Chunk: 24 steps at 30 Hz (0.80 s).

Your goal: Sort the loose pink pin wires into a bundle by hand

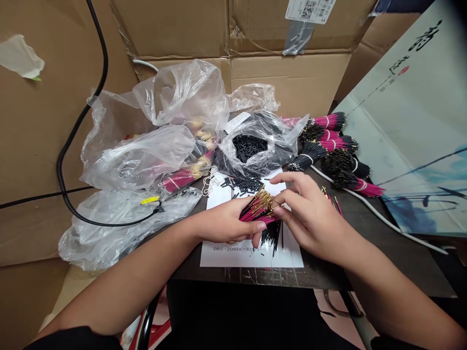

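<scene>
My left hand (pixel 229 221) is wrapped around a bundle of pink and black wires (pixel 257 209) with gold metal terminals at their upper ends. Black wire ends hang down below that hand. My right hand (pixel 310 211) has its thumb and index finger pinched at the right edge of the gold terminals; what sits between those fingertips is too small to make out. Just beyond the bundle, loose short black tubes (pixel 248 183) lie on a printed white sheet (pixel 251 257). Behind them, an open plastic bag (pixel 280 141) holds many more black tubes.
Banded wire bundles (pixel 332 143) are piled at the right, beside a white cable (pixel 386 223). Clear plastic bags (pixel 146 146), some with wires inside, cover the left. A black cable (pixel 63 160) loops there. Cardboard walls (pixel 288 78) enclose the back of the dark table (pixel 317 277).
</scene>
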Available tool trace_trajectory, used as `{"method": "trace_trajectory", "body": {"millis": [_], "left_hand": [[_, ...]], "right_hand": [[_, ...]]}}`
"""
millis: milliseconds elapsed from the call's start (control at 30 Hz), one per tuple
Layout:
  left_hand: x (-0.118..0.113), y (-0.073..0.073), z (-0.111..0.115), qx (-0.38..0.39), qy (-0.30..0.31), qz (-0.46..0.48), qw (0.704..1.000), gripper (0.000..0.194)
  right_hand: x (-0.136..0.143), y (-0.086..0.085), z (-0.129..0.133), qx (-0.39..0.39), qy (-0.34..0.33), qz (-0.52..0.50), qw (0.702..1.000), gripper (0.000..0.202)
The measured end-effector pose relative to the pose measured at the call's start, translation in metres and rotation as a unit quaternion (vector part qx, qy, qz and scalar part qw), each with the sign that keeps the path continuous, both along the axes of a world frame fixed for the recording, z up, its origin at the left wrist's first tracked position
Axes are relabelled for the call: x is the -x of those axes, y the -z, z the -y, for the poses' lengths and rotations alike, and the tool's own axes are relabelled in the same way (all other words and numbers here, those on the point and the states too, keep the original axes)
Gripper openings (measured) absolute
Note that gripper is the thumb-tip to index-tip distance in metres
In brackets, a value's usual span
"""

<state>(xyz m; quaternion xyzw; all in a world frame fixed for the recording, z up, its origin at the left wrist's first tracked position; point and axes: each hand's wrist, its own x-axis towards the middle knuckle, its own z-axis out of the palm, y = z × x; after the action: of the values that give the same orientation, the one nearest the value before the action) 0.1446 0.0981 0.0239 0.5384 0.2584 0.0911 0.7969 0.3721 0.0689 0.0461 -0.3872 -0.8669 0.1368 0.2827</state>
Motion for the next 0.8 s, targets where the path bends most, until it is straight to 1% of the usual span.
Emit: {"method": "trace_trajectory", "body": {"millis": [133, 200, 267, 333, 400, 467, 567, 633, 700, 800], "left_hand": [[0.001, -0.003, 0.000, -0.001, 0.001, -0.013, 1.000, 0.039], [0.002, -0.004, -0.001, 0.009, -0.001, -0.018, 1.000, 0.043], [0.004, -0.005, -0.001, 0.030, -0.007, -0.006, 1.000, 0.053], [0.007, -0.007, -0.001, 0.052, -0.013, 0.021, 0.998, 0.065], [0.010, -0.010, -0.001, 0.064, -0.016, 0.053, 0.996, 0.075], [0.012, -0.013, -0.001, 0.069, -0.016, 0.081, 0.994, 0.080], [0.015, -0.017, 0.000, 0.072, -0.005, 0.102, 0.992, 0.081], [0.015, -0.017, 0.000, 0.074, 0.007, 0.096, 0.993, 0.077], [0.016, -0.017, 0.000, 0.075, 0.016, 0.084, 0.993, 0.072], [0.015, -0.017, 0.000, 0.068, 0.018, 0.078, 0.994, 0.070]], "right_hand": [[-0.018, -0.016, -0.004, -0.003, 0.016, -0.021, 1.000, 0.008], [-0.036, -0.027, -0.005, -0.002, 0.043, -0.046, 0.998, 0.007], [-0.059, -0.035, -0.006, 0.009, 0.080, -0.101, 0.992, 0.007], [-0.080, -0.039, -0.010, 0.044, 0.106, -0.163, 0.980, 0.008], [-0.092, -0.037, -0.015, 0.095, 0.087, -0.152, 0.980, 0.012], [-0.089, -0.029, -0.021, 0.140, 0.046, -0.094, 0.985, 0.016], [-0.063, -0.011, -0.026, 0.179, -0.005, -0.020, 0.984, 0.017], [-0.043, 0.001, -0.026, 0.188, -0.015, 0.011, 0.982, 0.020], [-0.029, 0.010, -0.024, 0.180, -0.012, 0.034, 0.983, 0.020], [-0.023, 0.013, -0.022, 0.153, 0.003, 0.039, 0.987, 0.020]]}}
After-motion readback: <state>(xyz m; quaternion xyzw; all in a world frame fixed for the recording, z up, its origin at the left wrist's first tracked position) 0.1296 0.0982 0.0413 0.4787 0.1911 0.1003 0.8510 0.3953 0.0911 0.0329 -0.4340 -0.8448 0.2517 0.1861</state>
